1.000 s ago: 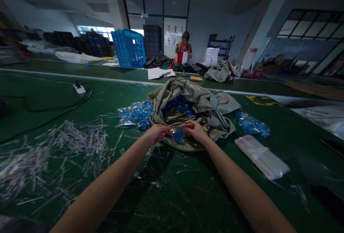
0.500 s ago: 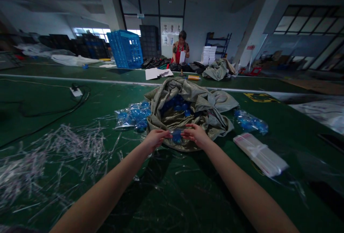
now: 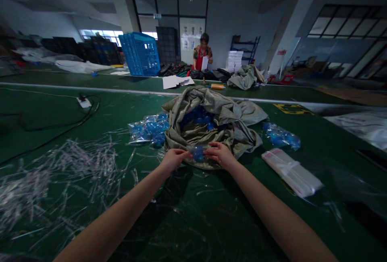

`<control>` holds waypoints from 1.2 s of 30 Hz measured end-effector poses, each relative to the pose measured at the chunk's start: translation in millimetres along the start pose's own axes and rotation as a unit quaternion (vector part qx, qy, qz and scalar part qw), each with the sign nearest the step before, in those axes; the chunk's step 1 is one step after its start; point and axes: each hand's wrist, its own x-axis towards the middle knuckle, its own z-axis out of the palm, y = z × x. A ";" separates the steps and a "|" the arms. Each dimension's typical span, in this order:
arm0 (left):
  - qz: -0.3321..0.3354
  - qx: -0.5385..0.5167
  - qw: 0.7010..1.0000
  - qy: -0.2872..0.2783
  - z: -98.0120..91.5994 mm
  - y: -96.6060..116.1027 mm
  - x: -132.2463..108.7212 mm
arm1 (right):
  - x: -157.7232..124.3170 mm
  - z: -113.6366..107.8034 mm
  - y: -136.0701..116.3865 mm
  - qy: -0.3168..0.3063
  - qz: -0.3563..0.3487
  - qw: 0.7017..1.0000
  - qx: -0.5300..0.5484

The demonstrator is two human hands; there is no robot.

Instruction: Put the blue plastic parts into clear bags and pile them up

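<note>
Between my hands is a clear plastic bag with a blue ball [image 3: 198,153] inside, held in front of the sack's near edge. My left hand [image 3: 176,158] pinches the bag's left side, fingers closed. At its right side, the fingers of my right hand [image 3: 221,155] are closed on the bag and ball. Just behind lies a grey-green woven sack [image 3: 208,96], its mouth gaping toward me, with several blue balls [image 3: 199,117] inside. Bagged blue balls [image 3: 149,129] are piled left of the sack, and another bagged group [image 3: 281,136] lies to its right.
A bundle of clear plastic bags [image 3: 292,172] lies at right on the green table [image 3: 121,105]. Clear plastic strips [image 3: 75,165] are strewn at left, near a power strip [image 3: 84,102] with black cords. Farther back are a blue crate [image 3: 140,54] and a person [image 3: 202,54] holding white paper.
My left hand has lowered slightly, and the bagged ball has turned a little between my hands. My right hand stays almost in place. The view has shifted very slightly.
</note>
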 end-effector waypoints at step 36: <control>0.115 0.190 0.973 0.066 13.5 -10.0 22.7 | 27.2 -9.0 16.2 -0.008 -0.051 0.977 -0.208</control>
